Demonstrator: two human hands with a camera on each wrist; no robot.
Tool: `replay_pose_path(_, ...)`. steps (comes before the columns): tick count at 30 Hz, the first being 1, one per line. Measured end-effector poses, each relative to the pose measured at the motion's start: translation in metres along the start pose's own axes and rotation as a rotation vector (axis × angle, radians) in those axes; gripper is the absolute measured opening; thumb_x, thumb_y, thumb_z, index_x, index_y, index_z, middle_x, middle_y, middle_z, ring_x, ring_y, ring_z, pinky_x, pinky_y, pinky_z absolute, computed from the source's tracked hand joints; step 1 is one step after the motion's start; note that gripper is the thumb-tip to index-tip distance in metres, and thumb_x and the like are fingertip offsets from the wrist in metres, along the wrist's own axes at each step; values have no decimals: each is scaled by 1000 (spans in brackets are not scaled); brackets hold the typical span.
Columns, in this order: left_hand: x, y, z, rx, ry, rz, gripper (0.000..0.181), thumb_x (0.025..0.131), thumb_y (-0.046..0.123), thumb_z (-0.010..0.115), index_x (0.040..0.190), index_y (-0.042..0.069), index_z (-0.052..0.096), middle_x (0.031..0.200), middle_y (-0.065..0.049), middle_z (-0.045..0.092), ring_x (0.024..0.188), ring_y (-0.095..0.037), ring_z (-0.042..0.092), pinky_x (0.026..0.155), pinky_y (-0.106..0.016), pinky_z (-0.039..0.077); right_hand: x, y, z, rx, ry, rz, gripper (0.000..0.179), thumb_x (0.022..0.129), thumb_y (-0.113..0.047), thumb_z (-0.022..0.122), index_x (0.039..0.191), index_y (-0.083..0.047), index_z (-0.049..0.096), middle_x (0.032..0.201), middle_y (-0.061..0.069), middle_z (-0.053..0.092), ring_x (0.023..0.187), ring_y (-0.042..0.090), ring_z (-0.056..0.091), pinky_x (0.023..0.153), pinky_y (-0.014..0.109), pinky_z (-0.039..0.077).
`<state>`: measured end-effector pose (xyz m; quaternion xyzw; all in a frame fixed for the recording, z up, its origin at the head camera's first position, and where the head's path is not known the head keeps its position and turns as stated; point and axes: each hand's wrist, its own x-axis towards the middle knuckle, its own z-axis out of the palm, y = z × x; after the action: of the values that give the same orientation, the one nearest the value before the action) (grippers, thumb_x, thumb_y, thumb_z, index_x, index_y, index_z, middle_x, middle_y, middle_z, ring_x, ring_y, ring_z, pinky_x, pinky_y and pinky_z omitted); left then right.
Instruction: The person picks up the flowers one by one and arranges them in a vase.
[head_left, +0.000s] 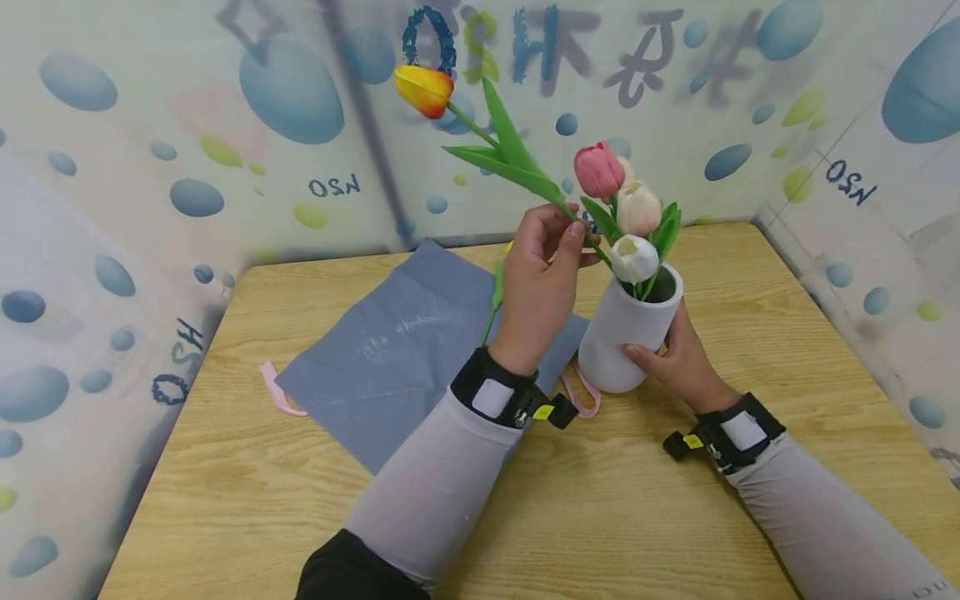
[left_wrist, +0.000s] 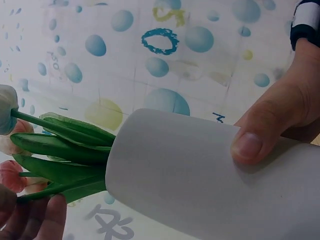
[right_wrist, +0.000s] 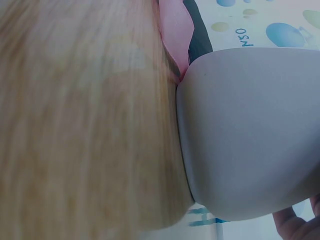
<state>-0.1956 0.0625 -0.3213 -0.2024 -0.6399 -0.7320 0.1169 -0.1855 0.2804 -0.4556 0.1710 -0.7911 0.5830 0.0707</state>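
Note:
My left hand (head_left: pixel 542 279) pinches the stem of a yellow-orange tulip (head_left: pixel 424 90) above the vase. Its bloom points up and left, and the stem's lower end is at the vase mouth, partly hidden behind a white bloom. The white vase (head_left: pixel 626 337) stands on the table, leaning slightly in the head view. My right hand (head_left: pixel 678 358) grips its right side, thumb across the front in the left wrist view. A pink tulip (head_left: pixel 598 170), a pale peach tulip (head_left: pixel 638 208) and a white tulip (head_left: pixel 633 258) are in the vase with green leaves (left_wrist: pixel 60 150).
Blue-grey wrapping sheet (head_left: pixel 390 350) lies left of the vase on the wooden table (head_left: pixel 225 467). On it a green stem (head_left: pixel 491 317) is partly hidden behind my left hand. Pink ribbon (head_left: pixel 276 390) shows at the sheet's left edge; another pink ribbon loop (head_left: pixel 588 398) lies by the vase base.

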Motion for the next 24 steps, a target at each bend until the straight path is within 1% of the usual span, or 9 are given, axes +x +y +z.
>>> replay_pose_path(4,-1,0,0,72,-38,-11,21,107,9,55,125,-3,55,116,-21,64,106,-31,72,88,-35,63,0,1,0,-3,2,2,86,86,-2,72,156,-25,28,140,-9,50,128,8,53,105,16,42)
replay_pose_path(9,-3,-2,1,186,-101,-14,22,107,11,57,126,1,59,116,-16,68,104,-30,71,85,-25,61,-1,2,0,-3,1,-1,86,86,-2,72,156,-25,28,141,-8,50,129,8,52,105,16,42)
replay_pose_path(11,-3,-3,1,220,-124,-6,22,107,11,57,126,1,60,115,-15,69,102,-30,70,84,-23,59,-1,2,0,-4,4,-3,86,86,-2,72,156,-24,28,141,-9,50,129,8,52,105,15,42)
replay_pose_path(13,-4,-4,0,257,-140,-1,22,107,12,57,125,2,62,113,-13,70,100,-26,70,83,-22,58,-1,2,0,-3,6,-4,87,86,-2,72,157,-24,28,141,-9,50,128,8,52,105,15,42)
replay_pose_path(17,-5,-5,1,326,-150,4,22,108,18,54,124,5,64,111,-8,72,97,-14,70,83,-22,57,-1,2,0,1,7,-7,86,85,-2,72,157,-24,28,141,-9,50,128,8,52,105,15,42)
replay_pose_path(21,-5,-6,2,357,-153,4,25,110,21,51,125,7,65,111,-7,73,96,-12,69,83,-21,56,0,2,0,11,5,-13,85,86,-2,72,156,-24,29,142,-8,50,128,8,52,105,15,42)
replay_pose_path(24,-5,-6,2,379,-157,15,25,110,21,50,124,7,65,110,-6,73,96,-13,68,81,-22,56,0,2,0,20,6,-19,85,85,-1,71,156,-24,29,142,-8,50,129,8,52,105,15,42)
